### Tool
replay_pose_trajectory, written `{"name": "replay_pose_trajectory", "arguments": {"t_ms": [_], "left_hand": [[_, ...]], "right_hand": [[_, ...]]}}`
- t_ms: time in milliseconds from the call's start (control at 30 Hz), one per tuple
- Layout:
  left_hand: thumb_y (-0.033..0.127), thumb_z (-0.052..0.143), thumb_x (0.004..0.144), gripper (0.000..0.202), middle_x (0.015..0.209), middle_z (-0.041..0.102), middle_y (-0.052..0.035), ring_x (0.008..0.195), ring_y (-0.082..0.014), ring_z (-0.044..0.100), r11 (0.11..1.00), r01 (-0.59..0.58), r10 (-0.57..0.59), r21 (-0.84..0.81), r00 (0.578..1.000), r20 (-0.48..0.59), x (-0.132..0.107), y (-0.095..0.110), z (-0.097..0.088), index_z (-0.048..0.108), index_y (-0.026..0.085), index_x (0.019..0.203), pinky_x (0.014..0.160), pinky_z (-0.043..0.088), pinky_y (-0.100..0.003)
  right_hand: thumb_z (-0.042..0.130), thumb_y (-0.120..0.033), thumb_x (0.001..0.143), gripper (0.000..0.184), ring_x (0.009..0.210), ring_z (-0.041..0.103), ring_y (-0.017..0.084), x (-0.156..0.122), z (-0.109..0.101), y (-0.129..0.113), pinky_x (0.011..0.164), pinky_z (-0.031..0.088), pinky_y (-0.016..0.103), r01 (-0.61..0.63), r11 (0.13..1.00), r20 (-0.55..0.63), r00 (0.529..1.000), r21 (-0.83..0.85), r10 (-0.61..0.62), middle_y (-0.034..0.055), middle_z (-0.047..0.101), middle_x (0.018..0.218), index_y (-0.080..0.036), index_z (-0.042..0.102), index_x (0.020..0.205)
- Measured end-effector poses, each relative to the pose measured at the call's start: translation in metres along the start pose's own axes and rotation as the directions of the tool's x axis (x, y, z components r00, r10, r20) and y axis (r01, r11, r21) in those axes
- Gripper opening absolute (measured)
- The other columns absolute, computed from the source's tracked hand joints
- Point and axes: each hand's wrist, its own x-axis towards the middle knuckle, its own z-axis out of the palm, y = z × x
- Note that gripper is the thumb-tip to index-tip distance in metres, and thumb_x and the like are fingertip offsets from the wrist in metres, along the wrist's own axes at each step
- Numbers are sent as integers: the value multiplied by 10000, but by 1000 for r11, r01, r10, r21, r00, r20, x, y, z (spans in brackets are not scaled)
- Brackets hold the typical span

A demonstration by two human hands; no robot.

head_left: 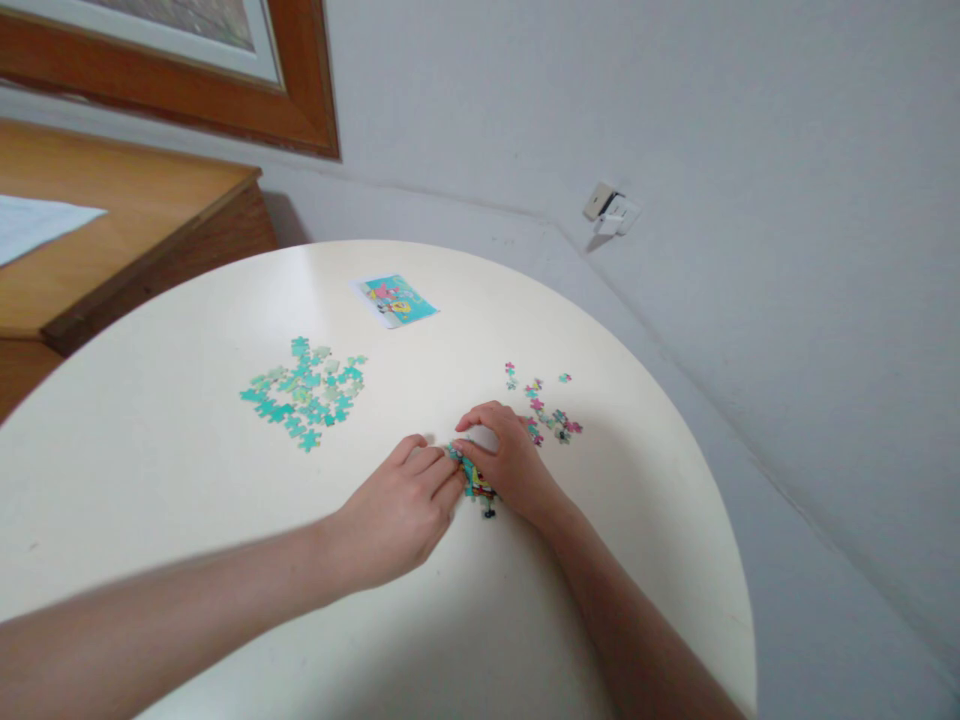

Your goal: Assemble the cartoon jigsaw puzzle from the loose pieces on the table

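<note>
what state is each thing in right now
yellow-and-teal jigsaw section, apparently joined, partly covered
left hand, fingers bent beside it
right hand, thumb and forefinger apart
flat teal-green jigsaw pieces, loosely clustered
small pink-and-grey jigsaw pieces, scattered
rectangular teal picture card, face up
brown wood-framed picture, hung up

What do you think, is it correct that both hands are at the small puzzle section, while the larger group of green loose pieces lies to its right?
Not quite: in the head view, the larger group of green loose pieces lies left of the small puzzle section. The left hand and right hand are indeed at that section.
</note>
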Motion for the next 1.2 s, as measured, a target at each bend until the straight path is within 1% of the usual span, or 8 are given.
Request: {"name": "replay_pose_trajectory", "arguments": {"t_ms": [200, 533, 633, 700, 800, 867, 1100, 1200], "left_hand": [[145, 414, 883, 208, 922, 650, -99, 913, -223, 564, 1000, 1, -1, -5, 1000, 2, 0, -1, 0, 606, 120, 959, 876, 368, -394], [143, 421, 882, 212, 949, 647, -101, 935, -225, 567, 999, 19, -19, -39, 1000, -9, 1, 0, 2, 608, 109, 976, 953, 337, -428], [141, 425, 879, 221, 1031, 631, -116, 1000, -234, 548, 999, 25, -27, -38, 999, -35, 0, 0, 2, 604, 109, 1005, 973, 334, -433], [135, 418, 877, 232, 1091, 615, -129, 1038, -238, 534, 999, 23, -25, -36, 998, -53, -1, 0, 1, 599, 112, 1020, 977, 340, -435], [134, 406, 877, 248, 1131, 608, -135, 1075, -233, 529, 999, 21, -24, -49, 997, -70, -1, 0, 1, 596, 120, 1036, 993, 333, -438], [139, 401, 880, 256, 1139, 613, -131, 1094, -227, 529, 998, 17, -21, -57, 997, -76, -1, 0, 1, 596, 122, 1046, 1014, 315, -436], [153, 412, 886, 268, 1114, 635, -122, 1047, -230, 560, 998, 24, -25, -51, 1000, -10, 0, 0, 3, 596, 98, 1073, 1023, 297, -449], [160, 424, 882, 261, 1108, 636, -117, 1049, -234, 556, 998, 31, -31, -57, 1000, 7, 0, 0, 3, 601, 99, 1064, 1020, 295, -452]], "right_hand": [[517, -272, 781, 79, 658, 565, 144, 4, 0, 8, 611, 427, 283, -126, 969, -227, 958, 214, 175, 10, 626, 709, -210, 566, 783], [525, -315, 767, 115, 585, 534, 130, 5, 1, 9, 543, 422, 265, -122, 954, -265, 944, 275, 198, 9, 601, 657, -207, 563, 769], [526, -318, 774, 111, 601, 543, 136, 4, -3, 9, 583, 439, 276, -65, 967, -356, 922, 246, 153, 4, 603, 655, -213, 561, 767], [527, -324, 785, 115, 609, 544, 140, 3, -10, 10, 612, 440, 287, -41, 982, -457, 881, 182, 121, 0, 599, 653, -214, 559, 773], [518, -333, 806, 128, 589, 543, 143, 2, -22, 16, 621, 426, 293, -94, 992, -563, 817, 86, 126, -15, 582, 614, -212, 558, 791], [516, -322, 806, 121, 592, 558, 152, 3, -29, 21, 632, 420, 298, -154, 988, -575, 807, 21, 138, -16, 595, 608, -213, 567, 793], [537, -248, 784, 128, 773, 568, 205, 3, -26, 34, 779, 391, 368, -131, 952, -387, 922, -276, 15, 35, 645, 757, -214, 651, 832], [599, -253, 762, 138, 886, 551, 234, 1, -19, 36, 819, 362, 391, -126, 928, -281, 959, -350, 24, 56, 649, 872, -232, 683, 869]]}}
